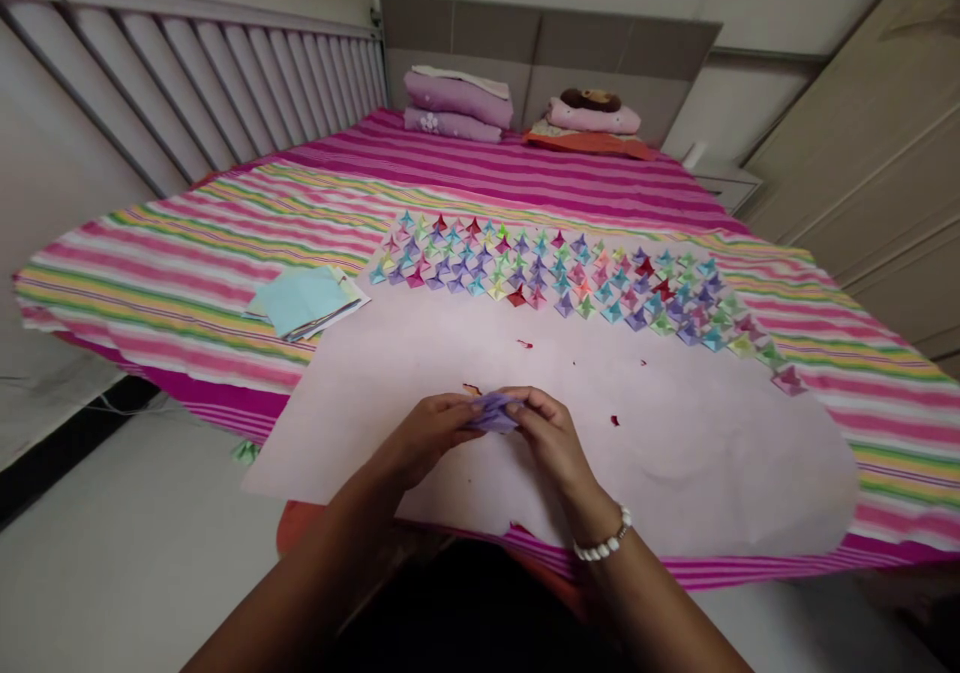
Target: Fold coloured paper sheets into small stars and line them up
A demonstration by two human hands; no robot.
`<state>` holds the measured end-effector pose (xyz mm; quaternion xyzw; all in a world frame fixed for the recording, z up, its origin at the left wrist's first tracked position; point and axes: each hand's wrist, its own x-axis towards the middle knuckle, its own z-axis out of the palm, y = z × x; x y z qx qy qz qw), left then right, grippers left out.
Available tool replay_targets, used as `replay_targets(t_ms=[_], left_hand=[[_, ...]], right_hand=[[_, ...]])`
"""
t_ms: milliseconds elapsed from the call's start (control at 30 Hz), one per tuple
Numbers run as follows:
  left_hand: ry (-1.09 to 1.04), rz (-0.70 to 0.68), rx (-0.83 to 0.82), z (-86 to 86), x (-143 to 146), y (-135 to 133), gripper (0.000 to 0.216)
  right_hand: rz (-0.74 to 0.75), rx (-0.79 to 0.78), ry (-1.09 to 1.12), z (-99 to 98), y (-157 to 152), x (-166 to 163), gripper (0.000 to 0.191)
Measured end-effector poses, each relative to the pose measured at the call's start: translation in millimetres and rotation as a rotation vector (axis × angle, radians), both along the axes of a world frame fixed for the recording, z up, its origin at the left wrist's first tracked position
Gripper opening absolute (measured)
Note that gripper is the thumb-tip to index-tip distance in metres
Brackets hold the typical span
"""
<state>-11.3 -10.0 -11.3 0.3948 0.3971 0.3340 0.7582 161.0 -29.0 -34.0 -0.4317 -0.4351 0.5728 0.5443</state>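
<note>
A piece of purple folded paper [495,412] is pinched between my two hands, above the near part of a large pale pink sheet [675,453]. My left hand [439,428] grips its left side with thumb and fingers. On the right side, my right hand [546,431] holds it the same way, a white bead bracelet at the wrist. Farther back on the sheet, small folded paper pieces [536,273] in many colours stand in several close rows. Left of the sheet's edge lies a stack of paper squares [304,301], light blue on top.
Small dark red scraps [615,420] lie scattered on the sheet. A striped cloth [187,253] covers the bed beneath it. Folded purple bedding [457,108] and a pink pile [592,118] rest by the headboard [495,38]. A green paper piece [245,452] is on the floor at left.
</note>
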Motion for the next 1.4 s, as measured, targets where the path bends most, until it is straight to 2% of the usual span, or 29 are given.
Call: replay_targets(t_ms=[100,233,433,500,600,700,833,900,1033,1233,1400], left_hand=[[-0.106,-0.017,0.008,4.1,-2,-1,0.034],[-0.186,-0.055,0.046,6.8,-6,-2,0.04],[-0.214,-0.119,0.057,11.2,-5,-4,0.04],[-0.178,-0.148,0.058,11.2,-3,-5,0.037],[-0.053,-0.115,0.037,8.3,0,-7,0.035],[0.175,-0.014,0.107,3.7,2,-7,0.029],[0.394,0.12,0.306,0.8,4,-7,0.043],[0.399,0.125,0.31,1.8,4,-7,0.045],[0.315,0.108,0.29,4.6,4,-7,0.034],[0.258,0.227,0.301,6.2,2,-6,0.029],[0.223,0.219,0.322,5.7,3,-8,0.026]], right_hand=[[-0.016,-0.042,0.095,2.9,1,-1,0.015],[0.028,-0.013,0.162,8.7,-1,-1,0.028],[0.055,0.023,0.072,2.3,0,5,0.056],[0.005,0.008,0.003,2.1,1,5,0.046],[-0.055,-0.01,-0.061,5.4,3,2,0.024],[-0.062,-0.017,-0.081,7.6,3,-2,0.023],[-0.059,-0.057,-0.053,7.6,3,-6,0.024],[-0.057,-0.065,-0.043,8.3,4,-6,0.023],[-0.045,-0.072,-0.008,11.7,4,-7,0.023],[-0.022,-0.07,0.003,12.7,4,-10,0.024],[-0.027,-0.057,0.018,10.7,4,-11,0.022]])
